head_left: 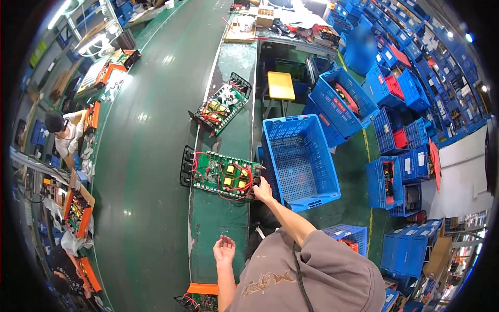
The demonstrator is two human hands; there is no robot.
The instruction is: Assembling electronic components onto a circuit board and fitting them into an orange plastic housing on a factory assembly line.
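Observation:
A green circuit board assembly with yellow transformers, red wires and a black frame at its far end lies across the bench in front of me. My right hand is closed on its near end, by a black part there. My left hand is held over the bench with its palm up and fingers loosely spread, holding nothing. A second board assembly with black end frames sits further up the bench. Near the lower edge, an orange panel and another wired board are partly cut off.
A large blue crate stands right of the bench, with more blue crates behind it and a yellow stool. A wide green conveyor surface runs on the left. People work with orange-cased boards along its far side.

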